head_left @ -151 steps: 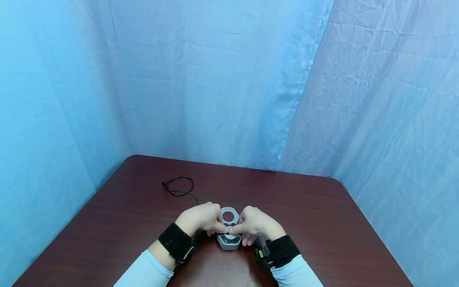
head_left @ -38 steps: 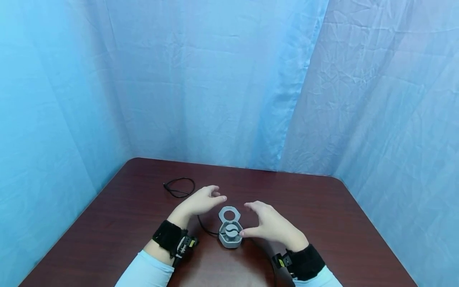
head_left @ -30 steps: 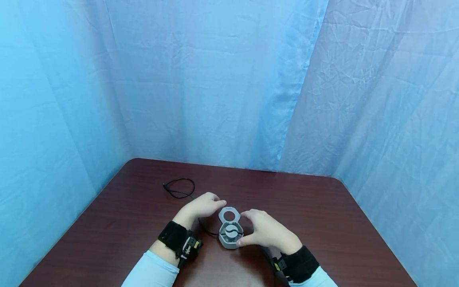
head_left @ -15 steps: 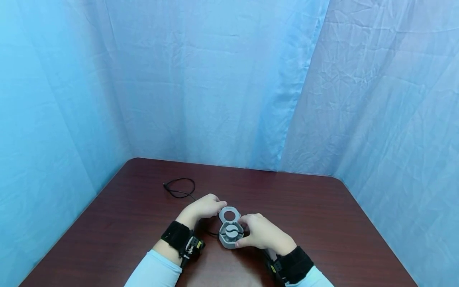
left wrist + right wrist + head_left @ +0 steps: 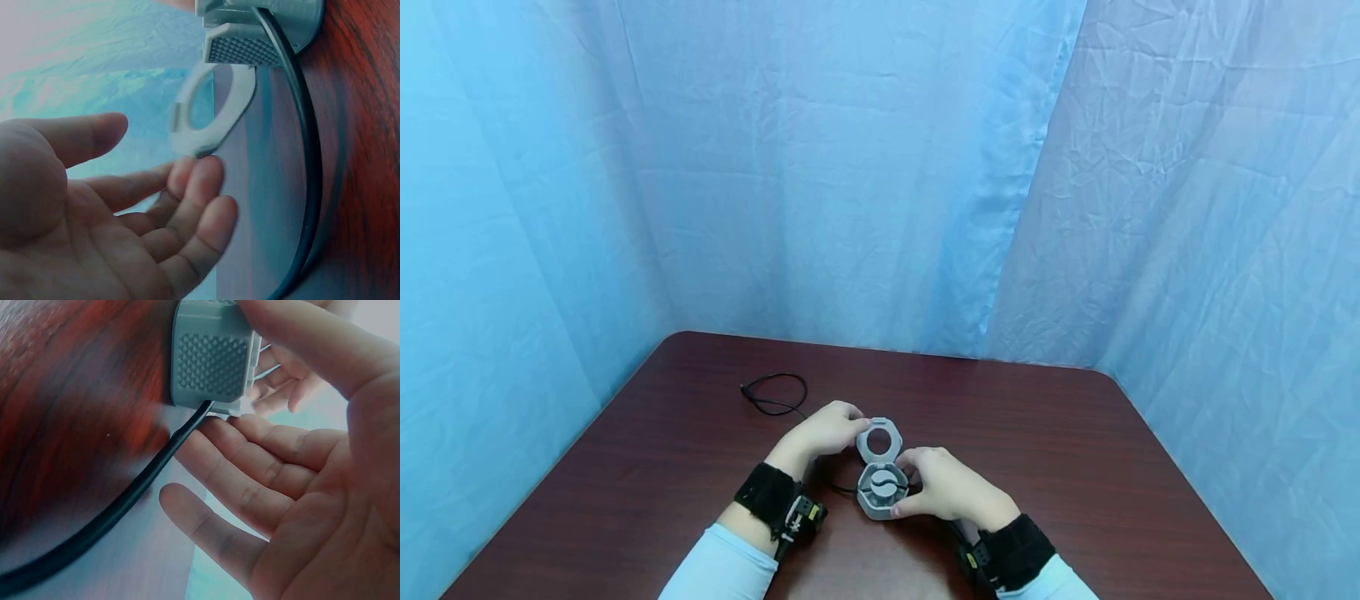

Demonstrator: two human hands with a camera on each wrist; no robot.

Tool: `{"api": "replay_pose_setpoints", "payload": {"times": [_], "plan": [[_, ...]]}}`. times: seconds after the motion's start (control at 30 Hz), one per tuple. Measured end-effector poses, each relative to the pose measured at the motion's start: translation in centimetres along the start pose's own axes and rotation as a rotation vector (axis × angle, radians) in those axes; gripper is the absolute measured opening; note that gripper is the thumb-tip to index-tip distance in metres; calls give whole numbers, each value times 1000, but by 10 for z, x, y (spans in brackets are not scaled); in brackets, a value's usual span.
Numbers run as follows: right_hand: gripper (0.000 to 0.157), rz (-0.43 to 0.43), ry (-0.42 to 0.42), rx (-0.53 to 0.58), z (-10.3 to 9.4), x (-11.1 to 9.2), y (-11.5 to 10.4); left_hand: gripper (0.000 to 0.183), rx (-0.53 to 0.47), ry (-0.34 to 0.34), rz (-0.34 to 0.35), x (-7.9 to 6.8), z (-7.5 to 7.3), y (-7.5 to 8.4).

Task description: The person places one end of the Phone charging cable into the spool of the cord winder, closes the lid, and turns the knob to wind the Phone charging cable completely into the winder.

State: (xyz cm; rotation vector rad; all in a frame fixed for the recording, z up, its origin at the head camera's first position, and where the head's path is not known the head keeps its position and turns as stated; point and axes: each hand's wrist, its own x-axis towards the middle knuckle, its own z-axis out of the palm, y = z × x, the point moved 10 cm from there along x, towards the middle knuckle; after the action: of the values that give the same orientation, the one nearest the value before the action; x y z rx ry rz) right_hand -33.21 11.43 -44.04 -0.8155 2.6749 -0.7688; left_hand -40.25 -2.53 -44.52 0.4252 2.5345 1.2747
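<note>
Pale blue long sleeves [image 5: 718,571] – black wrist straps [image 5: 765,497], each with small, perhaps yellow-marked, camera unit

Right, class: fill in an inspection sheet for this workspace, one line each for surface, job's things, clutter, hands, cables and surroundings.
Surface: dark red-brown wooden table, rounded corners.
Job's things: grey octagonal case on the table; its ring-shaped lid is hinged open and tilted up at the far side.
Clutter: nothing seen.
Hands: left hand touches the lid's edge with straight fingers; right hand holds the case's right side, thumb on its near corner. Black bands on both wrists.
Cables: black cable loops at far left and runs under the left hand to the case.
Surroundings: blue wrinkled curtain behind and on both sides.
</note>
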Motion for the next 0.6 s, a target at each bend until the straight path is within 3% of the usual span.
{"api": "replay_pose_setpoints", "payload": {"times": [0.3,0.6], "plan": [[57,15,-32,33,3,0,9,18,121,46,83,-1,-5,12],[47,42,-55,114,5,0,15,12,142,-44,134,-16,-6,29]]}}
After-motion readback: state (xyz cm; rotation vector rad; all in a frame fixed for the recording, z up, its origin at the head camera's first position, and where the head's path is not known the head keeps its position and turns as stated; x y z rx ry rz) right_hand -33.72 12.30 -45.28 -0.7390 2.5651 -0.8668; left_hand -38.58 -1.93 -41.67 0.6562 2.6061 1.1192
